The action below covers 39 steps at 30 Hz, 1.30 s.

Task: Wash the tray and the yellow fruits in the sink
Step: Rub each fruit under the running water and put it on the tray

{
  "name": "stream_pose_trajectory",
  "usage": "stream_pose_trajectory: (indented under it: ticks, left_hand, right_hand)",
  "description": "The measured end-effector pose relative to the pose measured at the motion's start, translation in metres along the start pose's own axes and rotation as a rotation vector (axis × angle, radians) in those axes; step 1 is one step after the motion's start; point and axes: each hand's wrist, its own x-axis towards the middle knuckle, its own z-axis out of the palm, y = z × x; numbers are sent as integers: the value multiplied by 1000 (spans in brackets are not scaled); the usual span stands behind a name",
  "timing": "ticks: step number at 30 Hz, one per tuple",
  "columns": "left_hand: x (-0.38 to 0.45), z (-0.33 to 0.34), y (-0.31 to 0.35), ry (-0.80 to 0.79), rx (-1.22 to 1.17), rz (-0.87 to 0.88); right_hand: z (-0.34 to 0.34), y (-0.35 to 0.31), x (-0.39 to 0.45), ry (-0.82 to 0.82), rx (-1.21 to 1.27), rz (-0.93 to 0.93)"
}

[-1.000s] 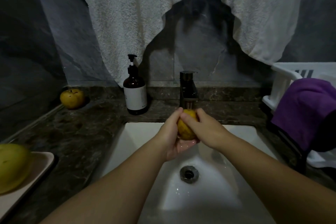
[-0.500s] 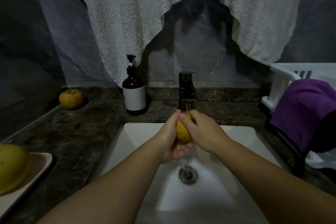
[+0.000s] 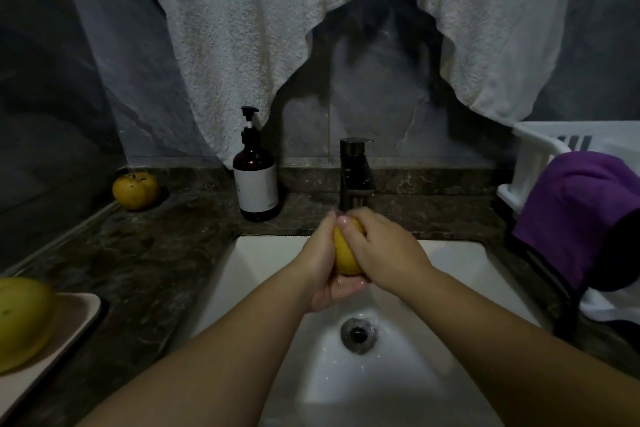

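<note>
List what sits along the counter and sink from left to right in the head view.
Fruit on the tray → tray → fruit by the wall → pump bottle → faucet → white rack → purple cloth.

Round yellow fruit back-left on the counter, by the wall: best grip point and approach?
Grip the round yellow fruit across its widest middle, coming from above and the front-right. It sits stem-up on the dark counter, tucked close to the corner walls, so the back and left look cramped. The pump bottle stands apart on its right, leaving that side open.
</note>
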Motion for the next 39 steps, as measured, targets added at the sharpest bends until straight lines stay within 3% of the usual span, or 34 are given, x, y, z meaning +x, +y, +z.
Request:
stream_pose_trajectory:
  ticks: [2,5,10,13,18,22,25,27,32,36,39]
  left_hand:
    - [-2,0,0,-6,24,-30]
    - [0,8,0,43,-6,82]
    - [-1,0,3,-12,27,-16]
    - [0,4,0,22,66,25]
    - [-5,2,3,-34,-52,-32]
    - [0,8,-1,39,11,47]
    - [1,0,1,-16,-64,-80]
    - [0,-3,1,-14,-61,-122]
    - [7,4,-4,54,41,121]
    - [15,8,-6,167,154,261]
    - [17,9,-5,183,228,315]
  right_hand:
    - [-4,4,-2,-7,7,-31]
    - [-1,-4,5,-71,261,229]
    - [-1,-2,-1,48,24,-6]
    - [-1,-1,2,-25,254,185]
    - [0,0,-1,42,69,-4]
    - [4,-2,4,-26,325,224]
    - [2,-1,-4,-3,19,-11]
    - [-3,3,-5,-17,-15,-90]
    - [-1,-2,2,-110,335,242]
    - [-4,0,2,-155,474,370]
    - [-7,7,2,-148,767,430]
